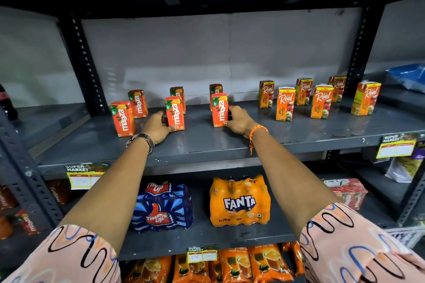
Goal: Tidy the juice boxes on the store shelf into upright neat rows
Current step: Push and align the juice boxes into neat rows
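Note:
Several orange Maaza juice boxes stand upright in two loose rows on the grey shelf (207, 142). My left hand (158, 127) grips the middle front Maaza box (174, 112) from its left side. My right hand (239, 120) holds the right front Maaza box (220, 110) from its right side. Another front box (122, 118) stands at the far left, with others (138, 103) (178, 94) (215, 88) behind. Several Real apple juice boxes (285, 103) (321, 101) (365, 98) stand upright and spaced apart on the shelf's right half.
A dark upright post (80, 62) borders the shelf on the left, another (361, 46) on the right. Below sit a Thums Up pack (161, 207) and a Fanta pack (239, 202). Price tags (84, 176) (396, 146) hang on the shelf edge. A blue bag (409, 76) lies far right.

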